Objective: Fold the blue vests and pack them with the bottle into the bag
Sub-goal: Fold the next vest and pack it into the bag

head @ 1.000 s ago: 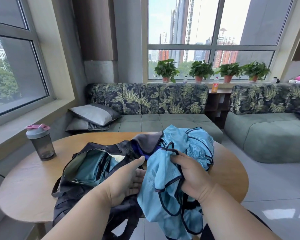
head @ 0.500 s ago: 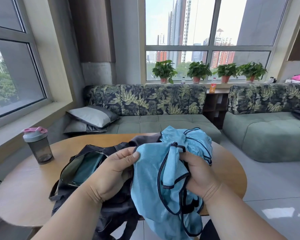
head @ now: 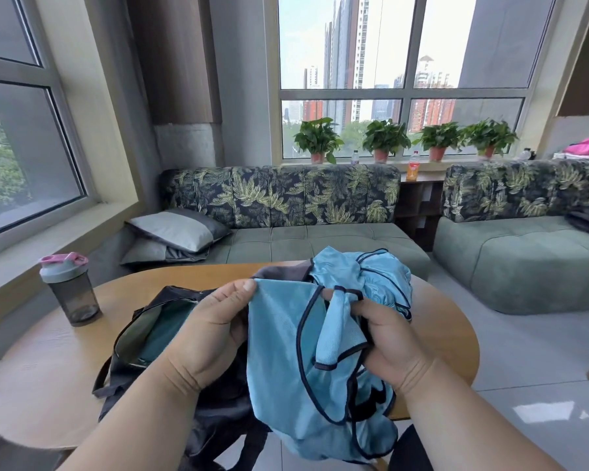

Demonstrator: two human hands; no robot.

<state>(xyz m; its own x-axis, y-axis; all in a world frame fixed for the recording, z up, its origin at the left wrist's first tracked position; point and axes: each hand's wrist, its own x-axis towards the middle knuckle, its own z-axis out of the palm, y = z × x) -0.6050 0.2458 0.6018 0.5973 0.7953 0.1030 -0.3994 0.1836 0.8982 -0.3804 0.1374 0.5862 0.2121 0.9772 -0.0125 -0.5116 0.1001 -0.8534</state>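
A light blue vest point(head: 279, 362) with dark trim hangs in front of me over the near table edge. My left hand point(head: 211, 331) pinches its upper left corner. My right hand point(head: 388, 338) grips a bunched strap of the same vest. A second crumpled blue vest point(head: 374, 273) lies on the table just behind them. The dark bag point(head: 150, 338) lies open to the left, with blue cloth visible inside. The grey shaker bottle point(head: 69, 288) with a pink lid stands upright at the table's far left.
The round wooden table point(head: 48, 368) holds everything. Behind it runs a green sofa point(head: 320, 236) with leaf-print backrest and grey pillows point(head: 177, 229). Another sofa section point(head: 524, 260) stands at the right. Potted plants line the windowsill.
My left hand has come up from the bag to take the vest's top corner. Both hands have lifted the vest and spread it slightly apart.
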